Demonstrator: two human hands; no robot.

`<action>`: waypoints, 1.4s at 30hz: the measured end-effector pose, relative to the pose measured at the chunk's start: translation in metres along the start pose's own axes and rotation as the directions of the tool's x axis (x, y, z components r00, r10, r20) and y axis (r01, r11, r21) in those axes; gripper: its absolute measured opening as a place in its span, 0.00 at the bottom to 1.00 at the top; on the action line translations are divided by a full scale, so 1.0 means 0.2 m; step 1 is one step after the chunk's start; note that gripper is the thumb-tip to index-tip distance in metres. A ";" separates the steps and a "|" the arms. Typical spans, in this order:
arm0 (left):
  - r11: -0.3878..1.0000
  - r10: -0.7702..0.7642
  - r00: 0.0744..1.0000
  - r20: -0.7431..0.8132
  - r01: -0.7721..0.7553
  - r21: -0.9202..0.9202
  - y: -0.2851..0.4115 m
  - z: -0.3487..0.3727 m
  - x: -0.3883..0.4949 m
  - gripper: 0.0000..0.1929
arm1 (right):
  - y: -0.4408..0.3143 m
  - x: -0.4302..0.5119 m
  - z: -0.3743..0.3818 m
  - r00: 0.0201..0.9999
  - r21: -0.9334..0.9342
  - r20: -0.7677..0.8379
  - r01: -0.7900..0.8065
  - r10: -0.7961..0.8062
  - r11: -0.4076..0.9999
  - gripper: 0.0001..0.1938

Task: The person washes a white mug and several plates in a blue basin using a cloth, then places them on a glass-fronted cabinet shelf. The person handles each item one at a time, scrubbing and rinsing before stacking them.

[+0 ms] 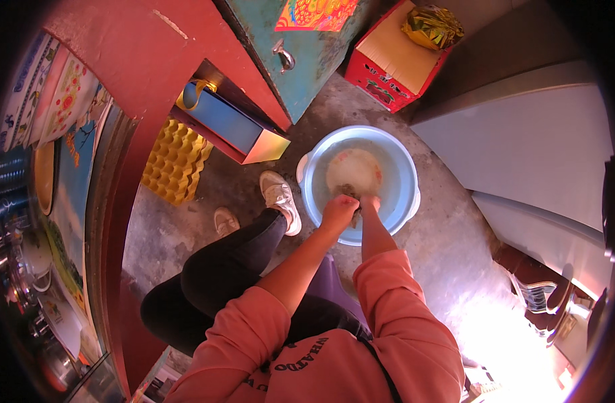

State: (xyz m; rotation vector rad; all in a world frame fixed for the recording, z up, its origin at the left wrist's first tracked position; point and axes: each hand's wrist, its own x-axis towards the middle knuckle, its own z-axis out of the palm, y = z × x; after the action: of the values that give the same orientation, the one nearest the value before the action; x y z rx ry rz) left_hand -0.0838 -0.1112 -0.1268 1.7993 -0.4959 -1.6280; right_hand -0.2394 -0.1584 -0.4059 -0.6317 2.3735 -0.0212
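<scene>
A round light-blue plastic basin point(411, 166) of water stands on the floor in front of me, with a pale, red-printed bottom point(355, 169) under the water. Both my hands are over its near half, close together. My left hand point(340, 207) is closed in a fist on a small brownish, wet, limp thing point(348, 190), probably cloth. Beside it on the right, my right hand point(370, 203) grips the same thing, its fingers partly hidden. Part of the thing shows beyond the fists and part hangs below them.
A yellow egg tray point(174, 161) and an open gift box point(232, 123) lie left of the basin. Beyond are a teal door point(307, 75) and a red carton point(378, 85) bearing writing. At right stands a pale fridge-like cabinet point(529, 146). A purple stool point(332, 287) is under me.
</scene>
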 end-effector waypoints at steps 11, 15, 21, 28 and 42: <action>1.000 -0.026 0.997 0.072 0.026 -0.002 0.06 0.02 -0.01 0.12 | 0.24 0.33 0.15 0.984 0.463 0.149 -0.155 0.096 0.873 0.26; 0.999 0.031 0.998 0.046 -0.032 0.016 0.00 0.03 0.02 0.12 | -0.11 -0.13 -0.09 0.984 0.114 -0.090 -0.144 0.155 0.983 0.42; 0.997 0.036 0.998 0.047 -0.040 0.066 0.02 -0.02 0.01 0.13 | 0.09 -0.04 -0.01 0.968 0.590 0.252 -0.156 0.002 0.792 0.35; 0.999 0.021 1.000 0.020 -0.022 0.032 -0.01 -0.01 0.02 0.15 | 0.09 0.05 -0.05 0.717 0.718 0.679 -0.604 -0.156 0.347 0.28; 0.994 0.059 0.997 0.055 -0.064 0.088 0.03 0.03 -0.03 0.16 | -0.11 -0.12 -0.30 0.768 0.752 0.593 -0.423 -0.240 0.505 0.25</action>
State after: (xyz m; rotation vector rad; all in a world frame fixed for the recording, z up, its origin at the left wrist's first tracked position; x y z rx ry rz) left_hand -0.0903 -0.1139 -0.1185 1.7916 -0.6513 -1.6370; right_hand -0.2509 -0.1761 -0.3413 0.0485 1.3955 -0.7947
